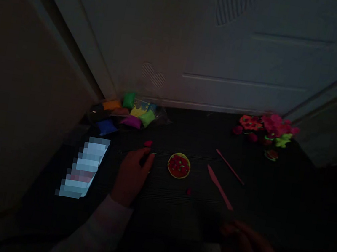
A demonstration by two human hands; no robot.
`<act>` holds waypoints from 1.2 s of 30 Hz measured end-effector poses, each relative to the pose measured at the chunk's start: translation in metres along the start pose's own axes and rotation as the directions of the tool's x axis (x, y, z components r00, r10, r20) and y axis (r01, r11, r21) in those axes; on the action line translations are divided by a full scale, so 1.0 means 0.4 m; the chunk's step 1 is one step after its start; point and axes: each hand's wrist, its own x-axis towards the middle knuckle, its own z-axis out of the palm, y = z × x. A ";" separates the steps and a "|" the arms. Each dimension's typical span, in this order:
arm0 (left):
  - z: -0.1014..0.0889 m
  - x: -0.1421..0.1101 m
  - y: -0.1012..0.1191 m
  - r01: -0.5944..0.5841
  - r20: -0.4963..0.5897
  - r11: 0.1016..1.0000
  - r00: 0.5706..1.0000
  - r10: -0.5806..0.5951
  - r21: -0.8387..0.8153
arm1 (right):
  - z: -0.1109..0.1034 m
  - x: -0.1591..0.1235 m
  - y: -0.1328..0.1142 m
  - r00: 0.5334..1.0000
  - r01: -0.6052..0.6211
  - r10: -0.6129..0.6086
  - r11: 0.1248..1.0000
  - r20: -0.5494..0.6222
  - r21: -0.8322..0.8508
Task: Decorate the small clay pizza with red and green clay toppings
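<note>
The left hand [132,173] curves over the table [161,214] with its thumb and fingertip close together, just beside a pink lump [148,143]; I cannot tell whether it grips anything. The yellow-rimmed disc [179,165], topped with red and green bits, lies between that hand and the pink knife [220,188]. Dimness hides whether the right hand [230,228], its fingers drawn narrow, holds something.

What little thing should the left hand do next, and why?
I think it could pinch the small red lump, because that lies right by the fingers of the left hand. The yellow-rimmed round piece with red and green bits is farther off, to the right.
</note>
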 end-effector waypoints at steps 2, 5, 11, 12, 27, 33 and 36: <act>-0.006 -0.003 0.004 -0.011 -0.038 1.000 0.999 0.011 -0.010 | 0.002 0.004 -0.040 0.999 -0.040 0.039 0.999 0.032 0.028; -0.029 -0.020 0.018 -0.066 -0.142 0.998 0.988 0.062 -0.021 | 0.007 0.012 -0.089 0.998 0.035 -0.037 0.998 0.044 0.059; -0.071 -0.122 0.082 -0.008 -0.120 0.958 0.992 -0.027 -0.286 | 0.020 0.017 -0.123 0.979 0.164 -0.182 0.970 0.093 0.179; -0.069 -0.145 0.098 0.044 -0.065 0.925 0.995 -0.074 -0.377 | 0.022 0.016 -0.125 0.966 0.205 -0.226 0.965 0.122 0.163; -0.026 -0.247 0.216 0.513 0.614 -0.377 0.756 -0.227 -0.771 | 0.061 0.015 -0.098 0.591 0.805 -0.753 0.527 0.288 -0.273; -0.025 -0.222 0.143 0.340 0.370 -0.147 0.831 -0.416 -0.929 | 0.077 0.104 -0.025 0.666 0.735 -0.661 0.498 0.347 -0.461; -0.026 -0.209 0.120 0.289 0.300 -0.091 0.856 -0.422 -0.953 | 0.078 0.114 -0.012 0.683 0.718 -0.626 0.480 0.376 -0.504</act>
